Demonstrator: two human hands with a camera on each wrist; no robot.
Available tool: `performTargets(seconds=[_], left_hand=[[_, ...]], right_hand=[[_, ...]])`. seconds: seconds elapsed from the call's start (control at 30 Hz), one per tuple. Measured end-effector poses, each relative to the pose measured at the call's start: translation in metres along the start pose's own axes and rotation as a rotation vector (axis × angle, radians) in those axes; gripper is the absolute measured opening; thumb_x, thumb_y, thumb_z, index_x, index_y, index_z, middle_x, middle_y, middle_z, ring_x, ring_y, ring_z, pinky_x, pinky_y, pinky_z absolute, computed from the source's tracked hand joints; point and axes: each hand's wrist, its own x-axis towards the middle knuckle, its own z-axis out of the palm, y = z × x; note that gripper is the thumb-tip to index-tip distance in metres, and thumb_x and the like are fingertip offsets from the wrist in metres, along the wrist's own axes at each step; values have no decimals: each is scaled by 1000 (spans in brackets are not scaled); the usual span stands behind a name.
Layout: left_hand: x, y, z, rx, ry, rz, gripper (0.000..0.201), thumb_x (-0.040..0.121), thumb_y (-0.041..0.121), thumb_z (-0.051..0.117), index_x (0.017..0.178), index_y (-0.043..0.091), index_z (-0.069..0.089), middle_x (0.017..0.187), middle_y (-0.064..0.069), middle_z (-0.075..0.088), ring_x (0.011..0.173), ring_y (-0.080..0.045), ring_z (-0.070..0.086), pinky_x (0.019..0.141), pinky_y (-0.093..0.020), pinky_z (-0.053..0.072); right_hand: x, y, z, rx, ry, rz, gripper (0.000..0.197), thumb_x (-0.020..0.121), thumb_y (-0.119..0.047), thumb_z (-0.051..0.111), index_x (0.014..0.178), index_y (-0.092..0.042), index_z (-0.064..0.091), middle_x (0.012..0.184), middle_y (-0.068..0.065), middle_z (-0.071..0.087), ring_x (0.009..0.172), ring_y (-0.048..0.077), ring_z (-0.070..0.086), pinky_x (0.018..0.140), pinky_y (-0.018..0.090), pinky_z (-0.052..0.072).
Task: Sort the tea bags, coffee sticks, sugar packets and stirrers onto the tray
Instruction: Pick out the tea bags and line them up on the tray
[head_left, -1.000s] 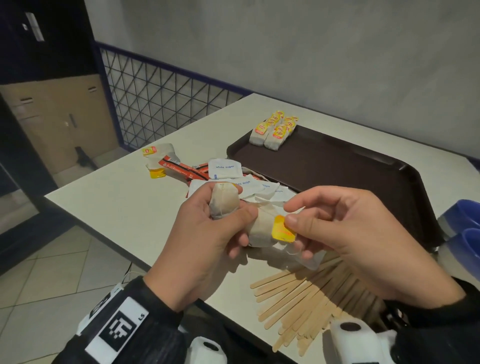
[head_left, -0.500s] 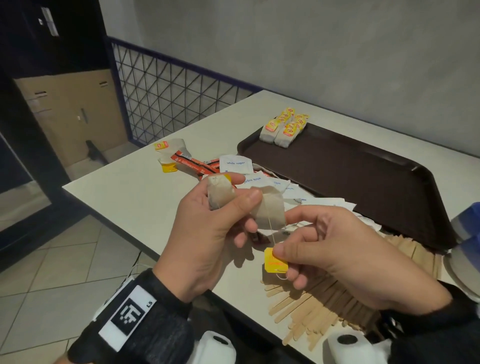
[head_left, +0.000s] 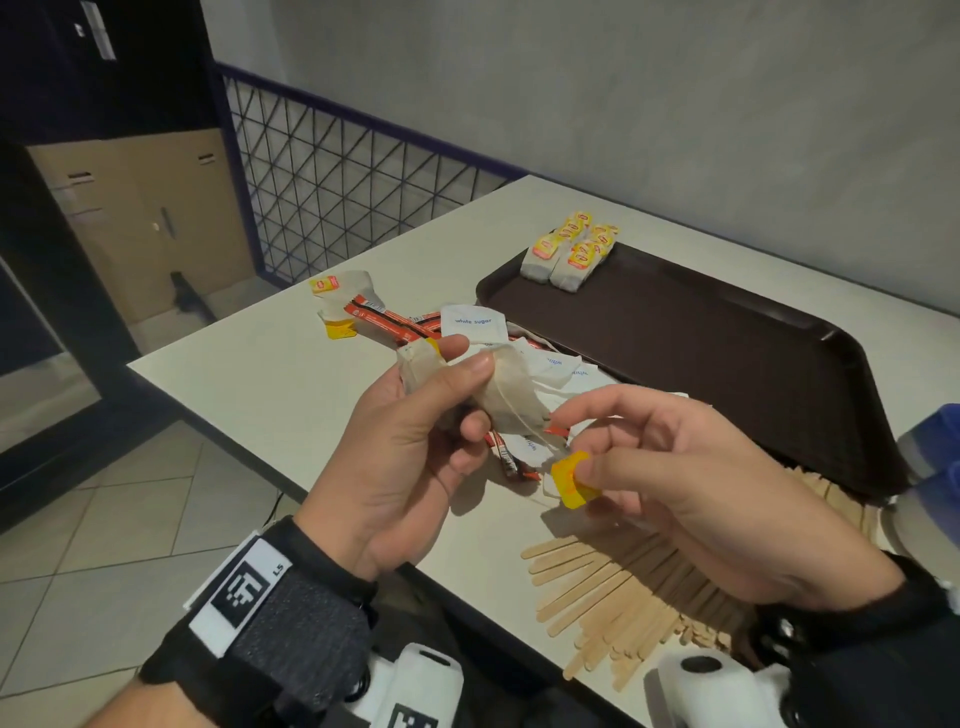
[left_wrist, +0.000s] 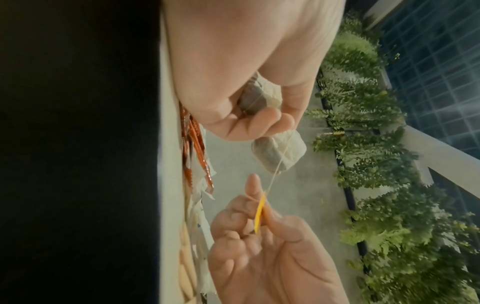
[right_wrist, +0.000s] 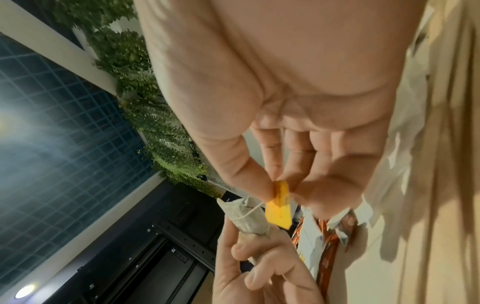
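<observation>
Left hand (head_left: 410, 441) grips tea bags (head_left: 498, 395); string slants down-right to right-hand (head_left: 691, 499) pinched tag (head_left: 571, 480).

A pale table (head_left: 270, 395) carries a brown tray (head_left: 727, 353), stirrers (head_left: 613, 587) and packets (head_left: 472, 325).
</observation>
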Motion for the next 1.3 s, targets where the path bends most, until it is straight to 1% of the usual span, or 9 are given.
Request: performTargets(seconds=[0.07,0.17,0.27,0.43,0.5,0.67,0.87,1.1,1.3], left_hand=[[1,1,1,-5,31,18,43,73,15,76,113,19,61,70,0,62,51,-8,48,40,-17,36],[1,1,3,-5,96,78,39,73,15,76,109,20,63,72,0,63,52,-8,49,41,-17,36],[3,1,4,2,160,124,33,82,11,75,110,20,60,74,0,63,50,-7,48,41,-17,36],[4,0,4,14,190,140,23,90,7,72,105,20,60,69,1,62,49,-7,46,40,-17,35],[4,0,4,30,185,140,22,90,8,72,104,20,61,67,2,61,49,-7,46,41,-18,35],[3,-1,3,69,136,119,43,76,18,80,116,16,64,72,-4,62,49,-9,50,40,-18,36],[1,0,2,91,52,78,38,76,20,78,112,16,67,70,-6,64,52,-11,55,38,-16,36],[-2,0,3,136,-48,25,37,75,18,76,110,14,64,69,-6,65,50,-11,54,36,-16,36],[-3,0,4,146,-79,11,35,73,17,76,106,13,63,66,-6,62,46,-11,53,35,-17,34]], right_hand=[[-1,-1,-1,44,3,-52,33,84,17,62,107,-5,72,83,17,65,72,29,61,65,32,56],[-4,-4,0,108,-65,-152,39,77,13,73,112,-5,70,86,18,62,70,37,50,59,33,54],[-8,-6,0,92,-152,-242,47,71,8,82,114,-8,70,87,18,65,70,27,58,56,30,52],[-12,-6,0,-29,-186,-306,36,73,5,79,105,-9,74,84,18,71,73,29,65,66,39,57],[-13,-7,-1,-51,-196,-320,32,73,1,81,102,-11,76,84,15,72,74,28,64,65,37,56],[-11,-7,-1,139,-164,-203,30,71,2,84,100,-3,77,82,13,66,68,17,62,57,23,53],[-4,-8,1,238,-3,6,26,75,-2,71,101,1,76,75,17,59,56,18,56,48,23,51],[-2,-4,2,128,100,45,16,92,1,64,106,1,71,75,23,61,57,26,56,50,26,54],[1,-2,2,157,136,73,15,93,-1,64,109,1,64,69,20,61,52,24,54,50,28,52]])
